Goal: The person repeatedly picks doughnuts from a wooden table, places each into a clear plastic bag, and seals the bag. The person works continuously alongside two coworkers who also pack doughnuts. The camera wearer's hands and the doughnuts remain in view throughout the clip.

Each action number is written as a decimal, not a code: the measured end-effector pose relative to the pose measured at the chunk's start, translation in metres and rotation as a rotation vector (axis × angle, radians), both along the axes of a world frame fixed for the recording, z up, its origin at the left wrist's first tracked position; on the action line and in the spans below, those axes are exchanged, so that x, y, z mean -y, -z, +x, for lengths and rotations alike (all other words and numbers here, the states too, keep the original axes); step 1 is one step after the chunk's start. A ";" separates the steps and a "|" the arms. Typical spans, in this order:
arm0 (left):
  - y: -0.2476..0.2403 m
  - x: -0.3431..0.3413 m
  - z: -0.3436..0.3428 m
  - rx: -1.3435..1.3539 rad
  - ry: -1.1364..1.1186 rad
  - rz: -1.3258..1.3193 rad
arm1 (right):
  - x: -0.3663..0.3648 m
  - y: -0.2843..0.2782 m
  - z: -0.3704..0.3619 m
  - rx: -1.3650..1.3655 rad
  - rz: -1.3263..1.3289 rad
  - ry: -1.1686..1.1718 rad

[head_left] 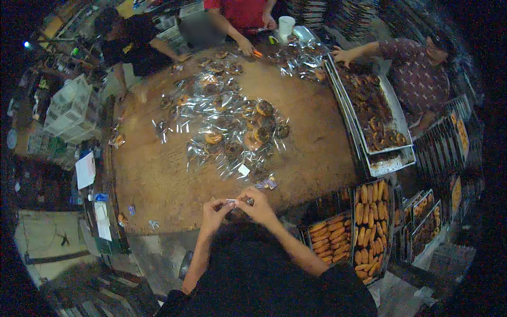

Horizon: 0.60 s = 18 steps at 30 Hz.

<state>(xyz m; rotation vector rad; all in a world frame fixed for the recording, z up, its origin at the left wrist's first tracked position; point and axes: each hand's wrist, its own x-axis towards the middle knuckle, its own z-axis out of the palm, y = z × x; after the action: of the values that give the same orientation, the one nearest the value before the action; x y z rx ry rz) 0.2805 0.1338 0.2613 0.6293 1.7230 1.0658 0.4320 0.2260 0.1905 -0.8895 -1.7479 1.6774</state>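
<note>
My left hand (pixel 213 214) and my right hand (pixel 257 207) meet over the near edge of a wooden table (pixel 311 148). Their fingertips pinch a small white strip (pixel 231 201) between them; it is too small to tell its kind. Just beyond my hands lies a heap of doughnuts in clear plastic wrap (pixel 253 140), some with dark topping. A white square label (pixel 243 169) rests on the near side of the heap. Close to my right hand is a small purple-and-white piece (pixel 269 183), its kind unclear.
Metal trays (pixel 409 134) of dark-crumbed pastries stand at the right edge beside a person in a patterned shirt (pixel 417 79). Long doughnuts (pixel 372 211) fill racks at near right. Two more people work across the table. White crates (pixel 74 108) stand at left.
</note>
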 end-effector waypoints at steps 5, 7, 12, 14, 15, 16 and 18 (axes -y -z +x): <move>0.025 0.003 -0.029 -0.121 -0.170 -0.082 | -0.045 0.102 0.008 0.193 -0.069 0.343; 0.034 0.012 -0.045 -0.042 -0.192 -0.030 | -0.057 0.137 0.006 0.358 0.011 0.457; 0.041 0.026 -0.078 -0.178 -0.157 -0.010 | -0.069 0.188 -0.041 0.561 0.169 0.403; 0.037 0.034 -0.082 -0.268 -0.167 -0.032 | -0.066 0.197 -0.060 0.594 0.407 0.480; 0.035 0.035 -0.086 -0.158 -0.182 0.014 | -0.067 0.200 -0.065 0.690 0.361 0.459; 0.033 0.038 -0.088 -0.088 -0.188 0.036 | -0.068 0.202 -0.069 0.785 0.313 0.438; 0.030 0.042 -0.096 -0.067 -0.199 0.040 | -0.071 0.203 -0.075 0.848 0.258 0.423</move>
<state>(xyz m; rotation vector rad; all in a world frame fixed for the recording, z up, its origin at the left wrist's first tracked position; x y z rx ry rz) 0.1847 0.0919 0.2313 0.5316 1.8554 1.2323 0.3569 0.2970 -0.0126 -1.8538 -2.0051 0.8039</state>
